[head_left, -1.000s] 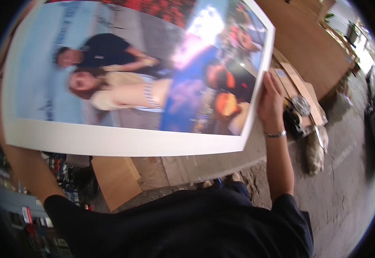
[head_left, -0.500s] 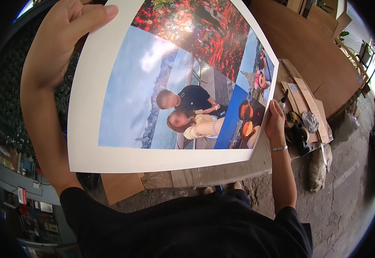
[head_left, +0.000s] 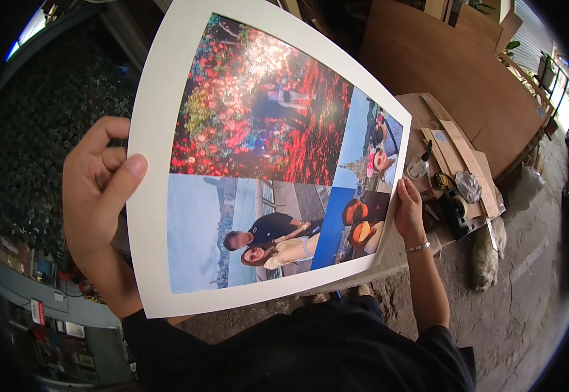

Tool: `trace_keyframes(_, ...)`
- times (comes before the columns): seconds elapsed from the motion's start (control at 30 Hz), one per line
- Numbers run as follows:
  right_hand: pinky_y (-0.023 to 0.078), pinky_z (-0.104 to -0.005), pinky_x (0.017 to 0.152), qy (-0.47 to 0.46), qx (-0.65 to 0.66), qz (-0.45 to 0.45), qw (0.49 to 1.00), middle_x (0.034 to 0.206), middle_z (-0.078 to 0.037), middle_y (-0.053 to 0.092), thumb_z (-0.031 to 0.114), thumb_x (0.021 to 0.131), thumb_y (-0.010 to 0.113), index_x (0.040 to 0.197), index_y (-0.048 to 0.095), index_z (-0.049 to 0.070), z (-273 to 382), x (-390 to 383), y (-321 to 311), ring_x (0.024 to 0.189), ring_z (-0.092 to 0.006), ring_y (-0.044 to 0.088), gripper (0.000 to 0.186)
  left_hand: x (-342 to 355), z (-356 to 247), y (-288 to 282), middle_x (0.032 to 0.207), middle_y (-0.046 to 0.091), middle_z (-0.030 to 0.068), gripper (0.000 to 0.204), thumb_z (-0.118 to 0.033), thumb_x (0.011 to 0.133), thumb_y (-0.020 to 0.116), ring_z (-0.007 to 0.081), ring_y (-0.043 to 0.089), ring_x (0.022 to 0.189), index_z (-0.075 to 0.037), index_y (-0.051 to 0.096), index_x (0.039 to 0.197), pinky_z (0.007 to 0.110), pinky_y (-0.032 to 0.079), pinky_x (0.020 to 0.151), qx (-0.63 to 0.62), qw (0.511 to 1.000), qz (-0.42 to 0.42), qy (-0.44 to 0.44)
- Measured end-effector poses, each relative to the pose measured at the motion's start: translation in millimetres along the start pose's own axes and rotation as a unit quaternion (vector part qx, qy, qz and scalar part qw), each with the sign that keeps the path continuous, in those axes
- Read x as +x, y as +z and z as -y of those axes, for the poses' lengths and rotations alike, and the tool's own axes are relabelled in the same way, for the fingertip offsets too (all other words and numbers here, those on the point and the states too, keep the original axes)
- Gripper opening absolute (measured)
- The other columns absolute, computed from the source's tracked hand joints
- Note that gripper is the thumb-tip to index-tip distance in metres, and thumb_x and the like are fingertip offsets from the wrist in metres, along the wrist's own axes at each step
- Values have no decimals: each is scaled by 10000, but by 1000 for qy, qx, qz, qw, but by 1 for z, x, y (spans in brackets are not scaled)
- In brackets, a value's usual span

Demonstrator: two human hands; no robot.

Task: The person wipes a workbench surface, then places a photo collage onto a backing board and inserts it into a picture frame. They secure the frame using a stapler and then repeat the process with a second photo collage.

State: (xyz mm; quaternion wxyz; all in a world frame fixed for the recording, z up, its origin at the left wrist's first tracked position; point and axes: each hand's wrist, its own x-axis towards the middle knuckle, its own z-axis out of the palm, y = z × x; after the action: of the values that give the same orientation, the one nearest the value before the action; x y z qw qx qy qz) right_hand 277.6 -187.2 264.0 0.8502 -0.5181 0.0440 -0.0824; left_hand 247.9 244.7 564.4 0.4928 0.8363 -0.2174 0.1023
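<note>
I hold a large white-bordered photo collage print (head_left: 252,117) up at a slant over the work table. Its pictures show red blossoms, people by water and smaller shots at the right. My left hand (head_left: 105,183) grips the left edge, thumb on the front border and fingers curled, partly behind the sheet. My right hand (head_left: 410,209) pinches the right edge low down, with a metal band on the wrist. Just right of it on the table lie wooden strips (head_left: 467,160), a black tape dispenser (head_left: 454,215), a yellow tape measure (head_left: 440,180) and a crumpled wrapped item (head_left: 469,186).
A large brown board (head_left: 441,72) stands behind the table (head_left: 416,104). A fluffy dog (head_left: 487,264) lies on the concrete floor (head_left: 526,300) at the right, near a plastic bag (head_left: 529,183). Dark leafy netting (head_left: 43,163) and grey shelving with small items (head_left: 62,333) are at the left.
The print has tilted, showing more of its upper blossom picture. My left hand has moved from high on the sheet down to mid-edge, and my right hand sits lower in view.
</note>
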Motion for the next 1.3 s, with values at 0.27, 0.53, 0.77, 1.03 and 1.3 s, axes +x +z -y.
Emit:
trace_keyframes(0.27,483,-228,788,-33,22,10,999,975,12,626,193,1047,449,1109,579,42,-1,13,6,874,-59,589,209,14,-3,-4,818,709,122,265,-98,929,568,75,655,669,51,531,1145,190,470,618,14,1000,-19,9)
trace_keyframes(0.53,494,-231,770,-43,31,8,999,954,14,628,186,1042,464,1127,589,35,-4,24,9,859,-65,594,214,27,-1,-13,832,718,115,312,-140,928,583,76,658,668,48,538,1171,199,479,637,21,1000,4,20)
trace_keyframes(0.77,477,-209,707,-73,47,-5,996,906,20,625,207,1036,480,1080,600,46,3,22,26,794,-45,579,205,31,-4,-24,869,717,120,289,-138,948,569,76,654,706,31,537,1180,208,487,663,33,999,5,17)
trace_keyframes(1.03,467,-210,728,-57,97,30,993,925,19,619,193,1043,463,1120,579,30,-11,17,57,811,-41,568,214,14,3,-65,848,709,88,244,-103,970,547,64,644,712,15,504,1179,195,481,673,50,997,-22,-52)
trace_keyframes(1.3,483,-213,692,-22,59,114,991,905,24,609,242,1045,476,1092,550,56,-19,4,66,760,-37,570,206,-7,16,-108,895,703,73,235,-109,983,534,74,646,775,-3,474,1183,217,489,724,64,994,-35,-86)
